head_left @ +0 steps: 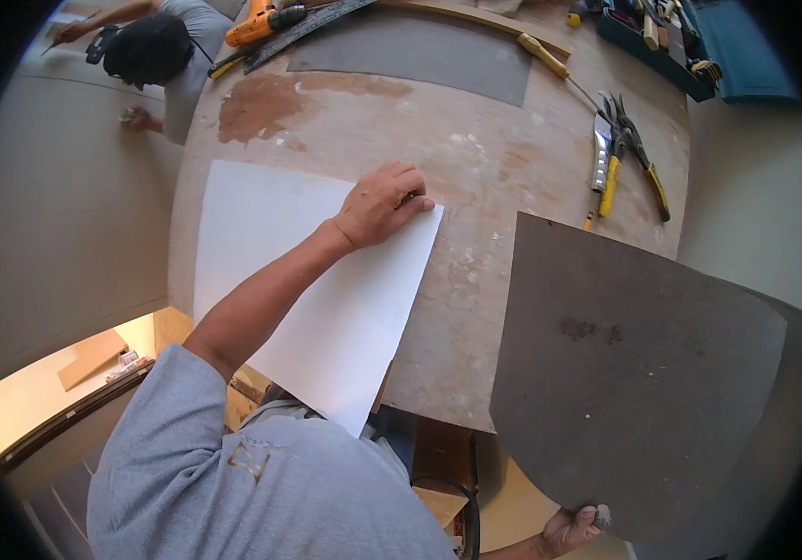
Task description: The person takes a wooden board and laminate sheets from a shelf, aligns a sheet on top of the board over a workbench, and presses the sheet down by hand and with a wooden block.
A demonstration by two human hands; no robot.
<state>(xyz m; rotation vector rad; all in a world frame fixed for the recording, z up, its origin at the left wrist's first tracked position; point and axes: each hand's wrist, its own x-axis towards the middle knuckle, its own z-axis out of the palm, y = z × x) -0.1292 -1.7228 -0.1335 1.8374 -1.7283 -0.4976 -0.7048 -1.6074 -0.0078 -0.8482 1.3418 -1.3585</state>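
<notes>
A white sheet (298,280) lies on the worktable, its near corner reaching past the table's edge toward my body. My left hand (384,203) is closed at the sheet's far right corner, fingers curled over the edge and partly hidden. On the right, a dark grey sheet (639,364) overlaps the table's right part and sticks out beyond it. My right hand (569,534) grips that sheet's near edge with the thumb on top; the other fingers are mostly out of sight. Beside the thumb is a small grey lump (602,516) that I cannot identify.
The stained worktable (461,187) holds tin snips (617,159), a yellow-handled screwdriver (545,56), a grey metal strip (419,56) and an orange drill (265,23). A toolbox (653,42) stands far right. At the far left another person (153,51) works against a large panel (65,187).
</notes>
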